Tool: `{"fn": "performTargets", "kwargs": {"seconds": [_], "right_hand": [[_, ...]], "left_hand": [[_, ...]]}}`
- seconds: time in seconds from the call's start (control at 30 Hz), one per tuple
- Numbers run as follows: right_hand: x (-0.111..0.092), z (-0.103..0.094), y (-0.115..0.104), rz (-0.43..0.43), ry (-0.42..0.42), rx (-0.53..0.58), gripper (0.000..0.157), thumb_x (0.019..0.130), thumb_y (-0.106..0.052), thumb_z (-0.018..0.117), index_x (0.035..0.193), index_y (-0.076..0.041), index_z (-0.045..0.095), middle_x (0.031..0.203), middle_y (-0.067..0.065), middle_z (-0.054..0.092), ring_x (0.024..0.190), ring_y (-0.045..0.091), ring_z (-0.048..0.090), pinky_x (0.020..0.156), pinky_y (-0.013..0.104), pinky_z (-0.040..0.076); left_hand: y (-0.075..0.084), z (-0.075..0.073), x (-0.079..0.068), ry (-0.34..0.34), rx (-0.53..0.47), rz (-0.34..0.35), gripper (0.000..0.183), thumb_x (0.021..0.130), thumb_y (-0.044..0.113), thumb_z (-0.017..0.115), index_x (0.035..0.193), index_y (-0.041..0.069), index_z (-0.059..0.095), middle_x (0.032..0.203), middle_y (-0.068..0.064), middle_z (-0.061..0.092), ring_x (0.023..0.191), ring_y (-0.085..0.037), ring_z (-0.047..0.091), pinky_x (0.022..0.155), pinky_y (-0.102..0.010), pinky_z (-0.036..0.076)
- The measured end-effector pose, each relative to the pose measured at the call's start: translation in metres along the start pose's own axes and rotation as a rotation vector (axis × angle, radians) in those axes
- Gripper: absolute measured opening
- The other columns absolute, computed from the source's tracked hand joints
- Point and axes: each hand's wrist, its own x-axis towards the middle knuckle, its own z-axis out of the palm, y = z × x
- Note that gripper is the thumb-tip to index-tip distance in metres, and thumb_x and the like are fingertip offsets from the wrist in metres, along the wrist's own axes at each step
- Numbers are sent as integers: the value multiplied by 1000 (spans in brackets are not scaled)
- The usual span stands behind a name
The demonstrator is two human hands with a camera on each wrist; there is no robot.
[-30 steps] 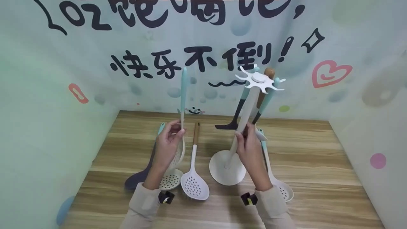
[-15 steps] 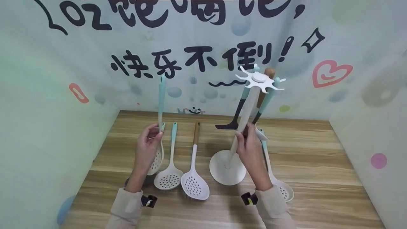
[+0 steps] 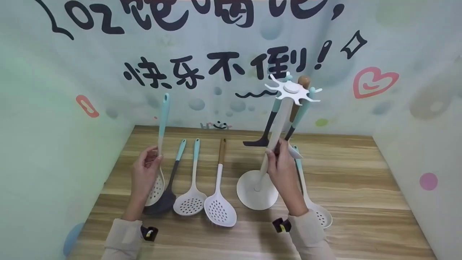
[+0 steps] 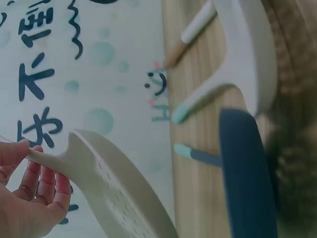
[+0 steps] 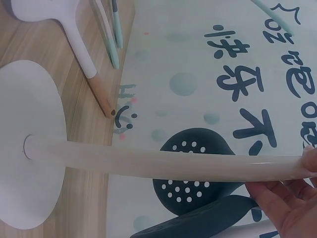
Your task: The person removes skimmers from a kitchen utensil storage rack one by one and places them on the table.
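My left hand [image 3: 144,177] pinches a skimmer [image 3: 164,112] by its neck, its teal handle pointing up. In the left wrist view the skimmer's cream perforated head [image 4: 116,183] hangs below the fingers. My right hand [image 3: 285,173] holds the white pole [image 3: 280,122] of a utensil stand, whose round base [image 3: 245,195] is at table level. Several utensils hang from its hooked top [image 3: 292,90], teal-handled and brown-handled. One is a dark perforated skimmer [image 5: 171,198], partly hidden behind the pole in the right wrist view.
On the wooden table [image 3: 361,187] lie a dark ladle [image 3: 162,202], a cream skimmer [image 3: 189,202] and a white slotted turner [image 3: 220,213] with a brown handle. Another teal-handled slotted spoon [image 3: 319,216] lies right of the stand. Printed cloth walls [image 3: 231,108] enclose the table.
My left hand has carried the skimmer leftward and lower, away from the stand, uncovering the dark ladle and the cream skimmer on the table. The right hand and stand stay in place.
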Motion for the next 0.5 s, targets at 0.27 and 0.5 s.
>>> {"fn": "performTargets", "kwargs": {"seconds": [0.27, 0.5], "right_hand": [[0, 0, 1, 18, -11, 8, 33, 96, -15, 49, 122, 3, 39, 88, 15, 55, 72, 20, 54, 60, 33, 48], [0, 0, 0, 24, -19, 16, 35, 96, -16, 49, 123, 2, 39, 89, 15, 55, 72, 21, 54, 60, 34, 48]], "left_hand": [[-20, -22, 4, 41, 76, -24, 32, 91, 19, 60, 120, 6, 59, 100, -14, 63, 82, 0, 53, 73, -7, 43], [-44, -32, 9, 66, 106, -59, 32, 91, 16, 60, 120, 5, 58, 103, -19, 64, 77, 5, 52, 70, -6, 42]]}}
